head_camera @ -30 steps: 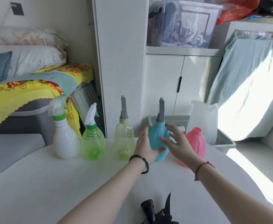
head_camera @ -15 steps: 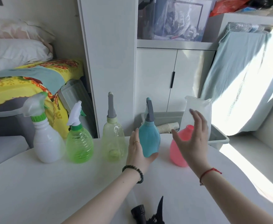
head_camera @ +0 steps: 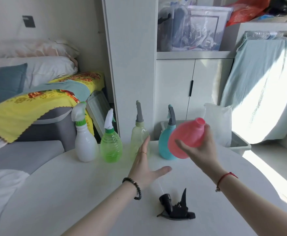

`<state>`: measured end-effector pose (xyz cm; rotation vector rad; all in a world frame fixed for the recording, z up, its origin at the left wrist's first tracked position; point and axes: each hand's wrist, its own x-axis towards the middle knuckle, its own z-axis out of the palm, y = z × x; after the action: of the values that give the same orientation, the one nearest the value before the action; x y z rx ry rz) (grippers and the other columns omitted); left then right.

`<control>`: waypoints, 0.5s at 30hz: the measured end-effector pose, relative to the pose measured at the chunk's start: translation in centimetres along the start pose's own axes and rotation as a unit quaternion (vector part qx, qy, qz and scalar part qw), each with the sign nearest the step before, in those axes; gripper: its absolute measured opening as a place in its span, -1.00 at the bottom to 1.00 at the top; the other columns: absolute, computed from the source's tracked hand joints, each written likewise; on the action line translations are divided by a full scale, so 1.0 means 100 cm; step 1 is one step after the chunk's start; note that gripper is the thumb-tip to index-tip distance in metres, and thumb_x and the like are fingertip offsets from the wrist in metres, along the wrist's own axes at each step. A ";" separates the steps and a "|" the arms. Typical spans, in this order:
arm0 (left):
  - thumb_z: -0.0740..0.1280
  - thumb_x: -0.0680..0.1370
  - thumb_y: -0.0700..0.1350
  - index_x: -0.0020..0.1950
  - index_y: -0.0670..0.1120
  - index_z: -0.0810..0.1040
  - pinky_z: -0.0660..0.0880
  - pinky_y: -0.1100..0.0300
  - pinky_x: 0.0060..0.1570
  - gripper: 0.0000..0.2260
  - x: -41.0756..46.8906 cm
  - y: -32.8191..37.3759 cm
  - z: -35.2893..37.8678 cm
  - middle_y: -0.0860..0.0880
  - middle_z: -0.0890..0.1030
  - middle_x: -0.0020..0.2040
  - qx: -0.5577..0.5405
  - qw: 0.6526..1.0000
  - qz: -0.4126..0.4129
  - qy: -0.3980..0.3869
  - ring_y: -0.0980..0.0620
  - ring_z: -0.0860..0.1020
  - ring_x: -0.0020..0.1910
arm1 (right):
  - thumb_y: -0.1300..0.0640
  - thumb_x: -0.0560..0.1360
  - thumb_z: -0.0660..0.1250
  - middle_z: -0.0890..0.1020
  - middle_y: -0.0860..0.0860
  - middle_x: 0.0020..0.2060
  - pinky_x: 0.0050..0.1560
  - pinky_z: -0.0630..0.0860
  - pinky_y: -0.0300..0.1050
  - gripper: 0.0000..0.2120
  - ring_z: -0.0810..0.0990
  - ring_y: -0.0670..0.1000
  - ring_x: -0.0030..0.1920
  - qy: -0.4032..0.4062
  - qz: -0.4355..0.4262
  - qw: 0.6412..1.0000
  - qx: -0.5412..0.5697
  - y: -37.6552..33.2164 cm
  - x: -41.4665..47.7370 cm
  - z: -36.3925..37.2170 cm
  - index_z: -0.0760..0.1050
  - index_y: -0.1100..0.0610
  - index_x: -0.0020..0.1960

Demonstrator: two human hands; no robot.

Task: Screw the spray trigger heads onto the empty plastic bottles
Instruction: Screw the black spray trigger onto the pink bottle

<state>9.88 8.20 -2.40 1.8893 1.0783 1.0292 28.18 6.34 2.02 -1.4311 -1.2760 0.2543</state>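
Observation:
My right hand (head_camera: pixel 201 151) grips a pink bottle (head_camera: pixel 186 138) with no head, lifted off the table and tilted, its open neck pointing up and right. My left hand (head_camera: pixel 143 165) hovers open over the table, fingers spread, in front of the pale yellow bottle (head_camera: pixel 138 135). A black spray trigger head (head_camera: pixel 175 209) lies loose on the table near me. Standing in a row at the back, each with a head on: a white bottle (head_camera: pixel 85 145), a green bottle (head_camera: pixel 111 147), the yellow one, and a blue bottle (head_camera: pixel 165 143) partly hidden behind the pink one.
The round white table (head_camera: pixel 71 193) ends just behind the bottle row. Behind it stand a white cabinet (head_camera: pixel 190 86) and a grey bin (head_camera: pixel 239 142) with a white bag. A sofa with a yellow blanket (head_camera: pixel 20 109) lies to the left.
My right hand took hold of the pink bottle and lifted it, tilted, in front of the blue one. My left hand let go of the blue bottle and drew back, open.

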 end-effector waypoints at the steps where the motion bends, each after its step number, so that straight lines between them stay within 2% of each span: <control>1: 0.52 0.23 0.12 0.38 0.30 -0.09 0.12 0.32 0.33 -0.05 -0.002 0.006 -0.006 0.23 0.11 0.43 -0.006 1.000 0.010 0.009 0.22 0.14 0.42 | -0.11 0.14 0.51 0.47 -0.03 0.09 -0.01 0.47 -0.01 -0.26 0.46 0.03 0.09 -0.047 -0.024 0.999 0.012 -0.018 -0.006 0.007 0.25 -0.05 0.22; 3: 0.54 0.14 0.16 0.34 0.38 0.00 0.27 0.25 0.30 -0.05 -0.008 0.016 -0.018 0.20 0.25 0.41 -0.024 0.999 0.020 0.034 0.22 0.28 0.36 | -0.20 0.12 0.48 0.50 -0.02 0.09 0.05 0.52 0.05 -0.23 0.49 0.02 0.10 -0.141 -0.061 0.988 0.018 -0.048 -0.022 0.023 0.27 -0.04 0.24; 5: 0.53 0.05 0.14 0.24 0.47 0.10 0.41 0.17 0.22 -0.10 -0.017 0.016 -0.029 0.22 0.38 0.30 -0.045 0.997 0.015 0.059 0.20 0.41 0.26 | -0.23 0.13 0.47 0.49 -0.03 0.12 0.12 0.50 0.02 -0.19 0.47 -0.01 0.13 -0.201 -0.086 0.976 0.005 -0.064 -0.038 0.038 0.25 -0.03 0.29; 8: 0.55 -0.02 0.04 0.08 0.51 0.22 0.53 0.00 0.10 -0.18 -0.037 0.002 -0.044 0.17 0.45 0.19 -0.104 0.991 -0.037 0.080 0.08 0.50 0.15 | -0.13 0.24 0.49 0.39 0.00 0.30 0.28 0.40 -0.03 -0.10 0.38 0.00 0.29 -0.323 -0.075 0.943 -0.027 -0.063 -0.051 0.045 0.11 0.00 0.44; 10: 0.52 -0.01 0.14 0.04 0.55 0.15 0.51 0.23 -0.04 -0.20 -0.055 -0.012 -0.054 0.23 0.45 0.14 -0.045 0.992 -0.067 0.093 0.23 0.50 0.07 | -0.09 0.29 0.47 0.27 0.00 0.40 0.37 0.27 -0.06 -0.07 0.27 0.04 0.38 -0.418 -0.058 0.897 -0.135 -0.050 -0.062 0.041 -0.01 0.00 0.47; 12: 0.50 0.03 0.17 0.05 0.54 0.10 0.42 0.44 -0.16 -0.22 -0.072 -0.027 -0.061 0.30 0.43 0.09 -0.017 0.991 -0.092 0.095 0.32 0.47 0.03 | -0.12 0.29 0.45 0.25 0.03 0.37 0.37 0.24 -0.01 -0.06 0.24 0.08 0.36 -0.474 -0.047 0.832 -0.284 -0.033 -0.077 0.035 -0.05 -0.03 0.47; 13: 0.51 0.06 0.15 0.06 0.52 0.10 0.40 0.48 -0.18 -0.22 -0.078 -0.034 -0.062 0.30 0.42 0.08 -0.017 0.991 -0.099 0.089 0.34 0.46 0.02 | -0.13 0.27 0.44 0.27 0.05 0.32 0.33 0.27 0.01 -0.07 0.27 0.09 0.31 -0.489 -0.033 0.805 -0.334 -0.026 -0.086 0.032 -0.03 -0.04 0.46; 15: 0.53 0.11 0.08 0.07 0.47 0.11 0.38 0.46 -0.16 -0.24 -0.086 -0.043 -0.061 0.32 0.39 0.08 -0.021 0.990 -0.110 0.083 0.34 0.44 0.02 | -0.11 0.28 0.42 0.31 0.08 0.23 0.24 0.33 0.00 -0.16 0.32 0.11 0.22 -0.502 0.000 0.776 -0.381 -0.016 -0.099 0.026 0.06 -0.04 0.42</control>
<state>0.20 3.30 -6.02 1.6313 1.3179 1.0855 21.62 -0.29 -2.35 -2.0807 -2.4505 0.5989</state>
